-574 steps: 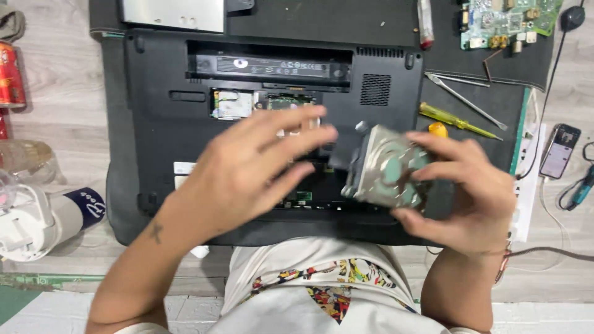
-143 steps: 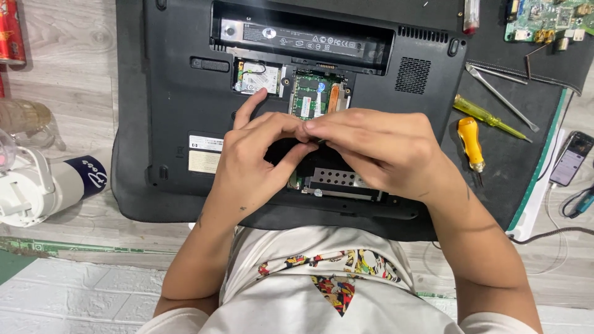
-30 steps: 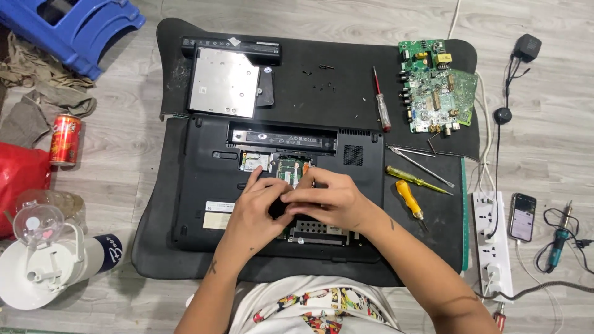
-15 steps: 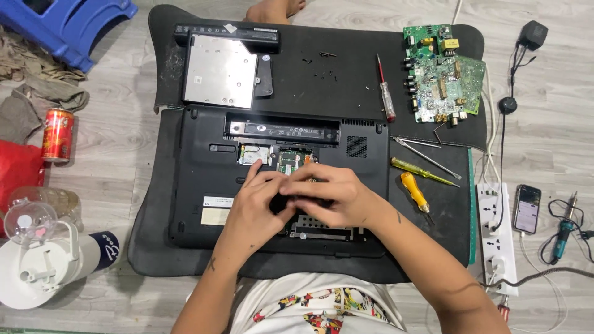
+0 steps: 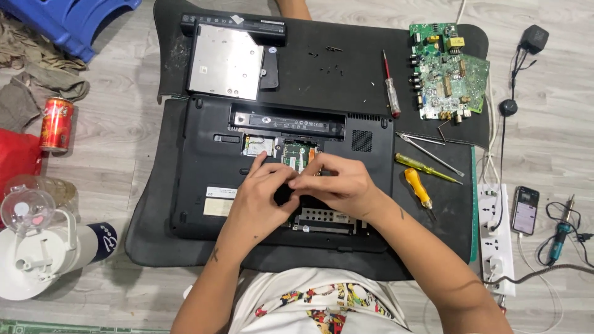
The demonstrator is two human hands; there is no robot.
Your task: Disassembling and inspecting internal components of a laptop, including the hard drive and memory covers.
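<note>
A black laptop (image 5: 204, 167) lies bottom up on a black mat (image 5: 154, 235), its underside compartments uncovered. My left hand (image 5: 260, 195) and my right hand (image 5: 340, 188) meet over the middle of it, fingertips pinched together on a small dark part (image 5: 283, 195) that they mostly hide. Just beyond the fingers a green memory module (image 5: 297, 154) shows. Below the hands sits a perforated silver drive caddy (image 5: 322, 219) in its bay.
On the mat lie a silver optical drive (image 5: 224, 62), a long black battery (image 5: 232, 26), loose screws (image 5: 328, 59), a red screwdriver (image 5: 391, 93), tweezers (image 5: 430, 153), two yellow screwdrivers (image 5: 417, 185) and green circuit boards (image 5: 445, 71). A power strip (image 5: 498, 235), phone (image 5: 525, 210) and soldering iron (image 5: 562, 232) lie right; a red can (image 5: 57, 124) left.
The silver drive that my right hand held long ago is out of my hands. Over the last second both hands stay joined over the bay; the view shifts slightly.
</note>
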